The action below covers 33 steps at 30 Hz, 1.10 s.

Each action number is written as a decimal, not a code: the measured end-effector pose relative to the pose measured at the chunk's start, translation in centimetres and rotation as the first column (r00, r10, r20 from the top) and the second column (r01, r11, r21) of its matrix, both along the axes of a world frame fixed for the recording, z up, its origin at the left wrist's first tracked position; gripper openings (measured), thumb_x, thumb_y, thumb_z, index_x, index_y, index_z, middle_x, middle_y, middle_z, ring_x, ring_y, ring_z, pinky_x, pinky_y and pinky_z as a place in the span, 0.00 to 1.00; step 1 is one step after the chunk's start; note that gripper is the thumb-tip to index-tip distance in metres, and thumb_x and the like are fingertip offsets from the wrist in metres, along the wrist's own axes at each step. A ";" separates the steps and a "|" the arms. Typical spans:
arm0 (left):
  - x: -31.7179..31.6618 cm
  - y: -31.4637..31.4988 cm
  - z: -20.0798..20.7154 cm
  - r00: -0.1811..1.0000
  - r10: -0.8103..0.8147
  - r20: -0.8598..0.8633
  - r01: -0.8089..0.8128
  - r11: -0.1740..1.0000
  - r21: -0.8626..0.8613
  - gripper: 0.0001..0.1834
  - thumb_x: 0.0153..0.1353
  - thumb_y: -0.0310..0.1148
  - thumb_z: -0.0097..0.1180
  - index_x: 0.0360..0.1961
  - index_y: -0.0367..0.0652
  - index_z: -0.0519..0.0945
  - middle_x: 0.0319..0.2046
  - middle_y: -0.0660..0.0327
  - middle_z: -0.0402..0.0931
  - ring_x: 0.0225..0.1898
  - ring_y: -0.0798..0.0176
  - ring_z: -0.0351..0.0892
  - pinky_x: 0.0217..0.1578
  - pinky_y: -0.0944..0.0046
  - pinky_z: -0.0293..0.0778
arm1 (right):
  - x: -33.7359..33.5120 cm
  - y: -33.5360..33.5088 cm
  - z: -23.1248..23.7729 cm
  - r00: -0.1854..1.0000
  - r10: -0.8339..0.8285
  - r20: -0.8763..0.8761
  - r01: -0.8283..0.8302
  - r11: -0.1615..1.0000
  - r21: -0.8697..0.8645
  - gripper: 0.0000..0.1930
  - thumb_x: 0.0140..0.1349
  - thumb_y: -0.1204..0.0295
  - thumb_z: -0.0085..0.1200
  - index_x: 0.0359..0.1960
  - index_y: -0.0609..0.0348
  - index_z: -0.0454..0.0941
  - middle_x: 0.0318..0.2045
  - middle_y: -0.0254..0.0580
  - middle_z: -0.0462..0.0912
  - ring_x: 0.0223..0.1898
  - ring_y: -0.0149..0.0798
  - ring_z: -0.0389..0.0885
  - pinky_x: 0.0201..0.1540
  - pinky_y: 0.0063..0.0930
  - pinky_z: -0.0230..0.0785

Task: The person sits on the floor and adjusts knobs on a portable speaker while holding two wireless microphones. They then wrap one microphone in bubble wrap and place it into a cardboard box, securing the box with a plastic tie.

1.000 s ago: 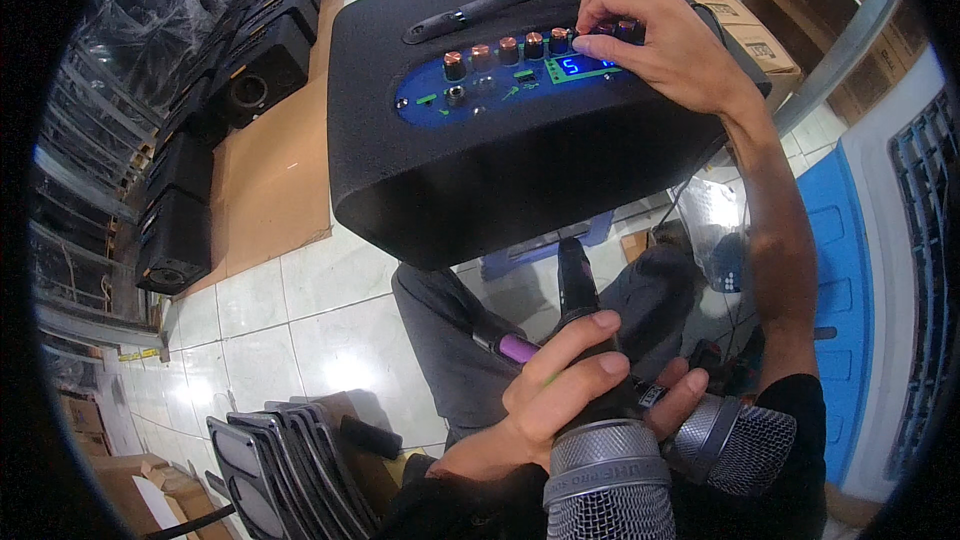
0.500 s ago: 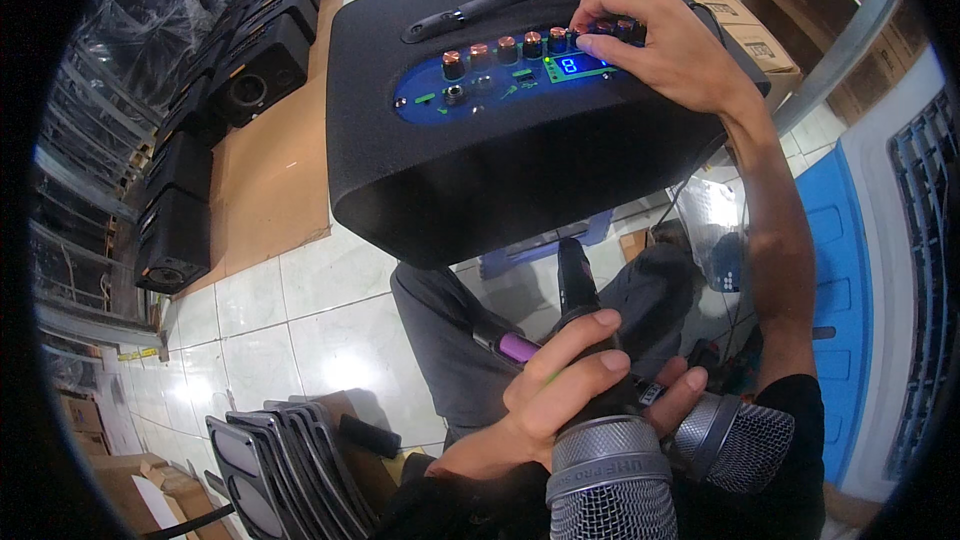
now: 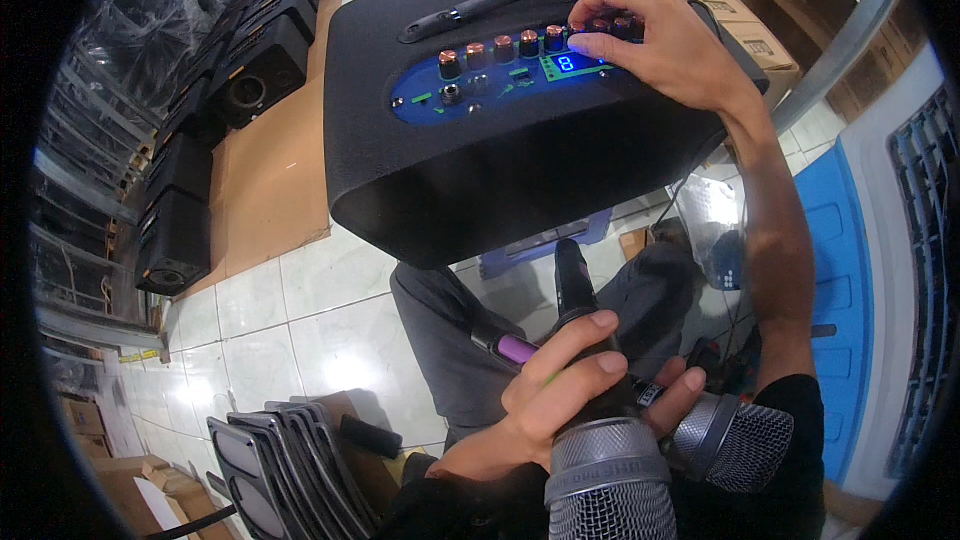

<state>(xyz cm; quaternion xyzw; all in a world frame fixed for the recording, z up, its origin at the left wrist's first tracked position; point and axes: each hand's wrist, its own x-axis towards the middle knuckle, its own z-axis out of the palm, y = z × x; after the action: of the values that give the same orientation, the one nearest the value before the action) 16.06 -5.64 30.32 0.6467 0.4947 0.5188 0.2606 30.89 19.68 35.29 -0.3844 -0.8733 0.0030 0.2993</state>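
Note:
In front of me stands a black carpeted speaker box (image 3: 480,170) with a strap handle. Set into its top is a blue-lit control panel (image 3: 500,90) with a row of copper-capped knobs and a glowing display (image 3: 567,63). My right hand (image 3: 660,45) reaches over the panel's right part, thumb and forefinger closed around a control knob (image 3: 577,30); its other fingers partly hide the neighbouring knobs. Low in the view, my left hand (image 3: 565,380) grips two microphones together. One microphone (image 3: 610,475) has its mesh head toward me; the other microphone (image 3: 740,440) points right and shows a purple band.
Black speaker boxes (image 3: 255,75) line the left side along brown cardboard (image 3: 270,170). Metal-rimmed grilles (image 3: 290,470) lean in a stack at lower left. Open cartons (image 3: 740,25) stand behind the speaker. A blue and white plastic piece (image 3: 840,280) is on the right.
The speaker box has shifted very slightly left under my right hand, which keeps its pinch at the knob. My left hand with the microphones stays almost still.

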 end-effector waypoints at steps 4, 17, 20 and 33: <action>0.0 0.1 0.2 0.998 -0.012 0.055 0.011 1.000 0.008 0.48 0.42 0.26 0.77 0.54 0.45 0.51 0.55 0.51 0.58 0.55 0.55 0.73 0.53 0.57 0.77 | 0.1 0.2 0.1 0.999 -0.031 0.023 0.032 0.998 -0.059 0.16 0.63 0.54 0.55 0.41 0.53 0.81 0.41 0.41 0.79 0.49 0.43 0.75 0.57 0.39 0.65; 0.0 0.3 0.4 1.000 -0.005 0.022 0.004 0.999 0.034 0.47 0.41 0.26 0.77 0.54 0.45 0.52 0.55 0.51 0.60 0.54 0.55 0.74 0.54 0.57 0.76 | 0.4 0.6 0.0 0.999 0.045 0.008 -0.045 0.998 -0.034 0.14 0.65 0.58 0.54 0.44 0.53 0.78 0.43 0.42 0.78 0.49 0.43 0.75 0.57 0.38 0.67; 0.0 0.1 0.5 1.000 0.007 -0.025 -0.007 1.000 -0.002 0.46 0.42 0.25 0.77 0.53 0.44 0.52 0.55 0.51 0.60 0.54 0.55 0.74 0.53 0.57 0.76 | 0.5 0.5 0.3 0.998 0.015 0.057 -0.010 0.996 -0.091 0.14 0.65 0.58 0.55 0.46 0.49 0.77 0.46 0.41 0.77 0.52 0.41 0.75 0.57 0.37 0.70; 0.2 0.1 0.0 0.995 -0.013 0.101 0.010 1.000 0.025 0.45 0.43 0.23 0.75 0.53 0.44 0.52 0.55 0.50 0.60 0.53 0.54 0.76 0.52 0.57 0.78 | 0.5 0.7 -0.3 0.995 0.099 -0.028 -0.100 0.994 -0.036 0.15 0.66 0.58 0.52 0.47 0.53 0.78 0.42 0.43 0.78 0.48 0.42 0.74 0.55 0.39 0.66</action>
<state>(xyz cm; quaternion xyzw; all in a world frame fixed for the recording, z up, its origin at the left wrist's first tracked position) 16.24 -5.49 30.34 0.6256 0.4708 0.5553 0.2803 31.39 20.43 35.01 -0.3459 -0.8871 0.0391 0.3032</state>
